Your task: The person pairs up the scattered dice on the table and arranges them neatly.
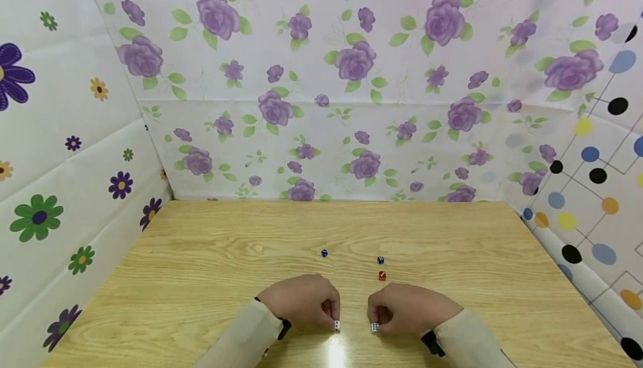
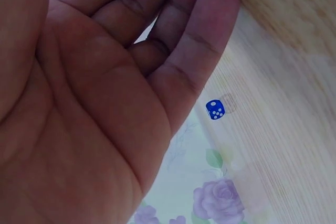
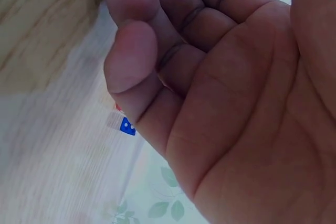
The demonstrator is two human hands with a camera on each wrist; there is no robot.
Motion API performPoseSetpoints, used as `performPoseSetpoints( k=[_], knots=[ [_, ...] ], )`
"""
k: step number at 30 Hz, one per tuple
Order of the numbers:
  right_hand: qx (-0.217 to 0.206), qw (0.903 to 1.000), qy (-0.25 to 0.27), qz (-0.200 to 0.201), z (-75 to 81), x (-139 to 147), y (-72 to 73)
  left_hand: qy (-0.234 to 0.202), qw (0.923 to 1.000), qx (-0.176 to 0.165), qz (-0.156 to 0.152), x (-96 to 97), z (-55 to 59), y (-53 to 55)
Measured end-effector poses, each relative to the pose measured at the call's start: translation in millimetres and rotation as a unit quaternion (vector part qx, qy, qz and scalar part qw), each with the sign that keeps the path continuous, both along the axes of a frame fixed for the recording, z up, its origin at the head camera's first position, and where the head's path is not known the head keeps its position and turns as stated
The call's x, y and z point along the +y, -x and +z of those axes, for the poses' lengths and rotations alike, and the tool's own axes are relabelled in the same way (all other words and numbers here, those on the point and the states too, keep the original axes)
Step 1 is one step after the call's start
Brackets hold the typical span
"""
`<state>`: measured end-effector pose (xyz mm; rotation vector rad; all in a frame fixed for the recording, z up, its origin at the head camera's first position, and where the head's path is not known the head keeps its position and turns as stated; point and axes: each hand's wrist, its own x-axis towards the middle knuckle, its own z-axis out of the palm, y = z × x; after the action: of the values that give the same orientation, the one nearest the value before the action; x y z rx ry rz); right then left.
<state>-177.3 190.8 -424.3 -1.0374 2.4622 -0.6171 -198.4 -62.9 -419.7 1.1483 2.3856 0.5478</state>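
Near the front of the table, my left hand (image 1: 305,301) pinches a white die (image 1: 337,326) between thumb and fingers. Opposite it, my right hand (image 1: 409,307) pinches a second white die (image 1: 374,328), low over the wood, with a small gap between the two dice. In the wrist views the palms and curled fingers hide both white dice. Beyond the left hand lies a blue die (image 1: 324,253), which the left wrist view shows beside the little finger. Past the right hand are a red die (image 1: 382,276) and, just behind it, another blue die (image 1: 380,259).
The wooden table (image 1: 226,234) runs back to a wall cloth (image 1: 321,150) printed with purple roses. Patterned cloths also stand on both sides, a flowered one (image 1: 100,189) at left and a dotted one (image 1: 593,211) at right.
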Motion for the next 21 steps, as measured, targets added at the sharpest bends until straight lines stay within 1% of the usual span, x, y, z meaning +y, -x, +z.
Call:
performPoseSetpoints(
  k=[6, 11, 14, 21],
  knots=[
    [0.016, 0.9999, 0.002, 0.004, -3.2, -1.6, 1.7, 0.005, 1.0000, 0.008, 0.001, 2.5, 1.2, -2.5],
    [-0.003, 1.0000, 0.000, -0.001, -2.7, -0.3, 1.6, 0.006, 0.9999, 0.010, 0.006, 2.6, 4.6, -4.1],
    [-0.012, 0.9999, 0.007, 0.001, -1.5, 0.0, 1.1, 0.006, 0.9999, 0.010, 0.008, 2.5, 5.9, -4.9],
    [-0.017, 0.9996, 0.015, 0.014, -0.6, -1.9, 0.1, 0.012, 0.9998, 0.019, 0.001, 3.7, 2.5, -2.7]
  ],
)
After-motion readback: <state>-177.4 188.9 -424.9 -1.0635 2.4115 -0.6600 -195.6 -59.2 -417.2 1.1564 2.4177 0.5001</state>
